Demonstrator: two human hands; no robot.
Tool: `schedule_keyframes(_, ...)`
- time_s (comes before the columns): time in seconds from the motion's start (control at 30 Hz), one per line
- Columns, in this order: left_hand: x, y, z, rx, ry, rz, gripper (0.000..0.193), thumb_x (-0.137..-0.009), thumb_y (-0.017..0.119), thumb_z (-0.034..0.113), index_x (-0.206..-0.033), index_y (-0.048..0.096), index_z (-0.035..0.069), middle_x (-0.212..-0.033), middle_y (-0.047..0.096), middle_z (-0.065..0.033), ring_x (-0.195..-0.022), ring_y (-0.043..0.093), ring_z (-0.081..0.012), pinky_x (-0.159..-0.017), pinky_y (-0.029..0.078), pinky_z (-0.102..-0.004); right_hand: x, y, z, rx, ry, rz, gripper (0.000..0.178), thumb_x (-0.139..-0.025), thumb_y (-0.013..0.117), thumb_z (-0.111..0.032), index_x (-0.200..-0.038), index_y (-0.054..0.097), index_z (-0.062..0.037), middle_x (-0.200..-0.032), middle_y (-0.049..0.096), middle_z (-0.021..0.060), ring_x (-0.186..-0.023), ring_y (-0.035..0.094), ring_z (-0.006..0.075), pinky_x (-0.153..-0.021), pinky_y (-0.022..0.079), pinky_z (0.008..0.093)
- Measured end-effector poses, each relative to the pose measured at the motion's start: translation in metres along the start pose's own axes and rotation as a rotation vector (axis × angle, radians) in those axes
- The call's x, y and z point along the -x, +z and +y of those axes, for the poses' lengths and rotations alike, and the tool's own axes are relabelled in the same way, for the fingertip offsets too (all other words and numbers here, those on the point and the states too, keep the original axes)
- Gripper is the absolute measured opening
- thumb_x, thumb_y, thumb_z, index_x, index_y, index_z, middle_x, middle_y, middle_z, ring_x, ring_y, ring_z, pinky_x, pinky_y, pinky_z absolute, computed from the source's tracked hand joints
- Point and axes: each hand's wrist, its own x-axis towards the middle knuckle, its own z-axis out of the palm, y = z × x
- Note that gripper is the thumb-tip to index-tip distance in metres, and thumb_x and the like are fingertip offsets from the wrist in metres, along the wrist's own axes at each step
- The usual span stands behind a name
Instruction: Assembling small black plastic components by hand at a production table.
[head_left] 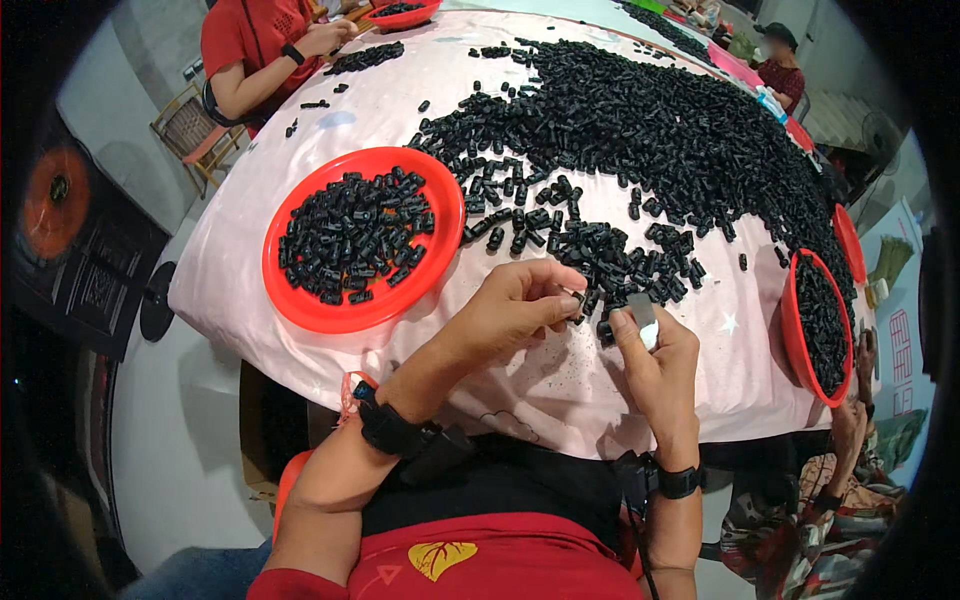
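My left hand (522, 305) is closed in a pinch, thumb against fingers, on a small black plastic piece (576, 306) that is mostly hidden by the fingertips. Just to its right, my right hand (660, 365) grips a flat grey metal blade (645, 316) between thumb and fingers, its face catching the light. Right beyond both hands lies a loose cluster of short black plastic pieces (605, 250), which runs back into a large heap (640, 120). Left of my left hand, a red plastic basin (450, 200) holds many of the same black pieces.
A pale pink patterned cloth (235, 255) covers the table. At the right edge stands a red bowl (797, 335) of black pieces, near another person's hand (850, 425). Across the table at left sits a person in red (240, 60); another person (780, 72) sits far right.
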Motion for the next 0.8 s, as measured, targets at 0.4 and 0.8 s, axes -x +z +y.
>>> schedule_keyframes(0.4,0.009,0.003,0.002,0.419,-0.171,-0.202,0.028,-0.088,0.063,0.014,-0.114,0.059,0.005,-0.091,0.063,-0.0007,-0.075,0.058,-0.0077,-0.064,0.047,-0.0175,0.005,0.002,-0.008,-0.125,-0.076,-0.036,0.019,-0.081,0.071,-0.011,-0.097,0.065,-0.0015,-0.072,0.060,-0.0029,-0.061,0.049,0.0034,-0.055,0.040,0.0189)
schedule_keyframes(0.8,0.012,0.012,0.008,0.384,-0.135,-0.216,0.025,-0.086,0.066,0.017,-0.108,0.060,0.005,-0.088,0.061,0.0017,-0.071,0.056,-0.0057,-0.062,0.045,-0.0177,0.006,0.006,-0.004,-0.230,-0.055,-0.086,0.021,-0.081,0.071,-0.012,-0.098,0.066,-0.0014,-0.081,0.065,0.0010,-0.071,0.055,0.0046,-0.063,0.045,0.0202)
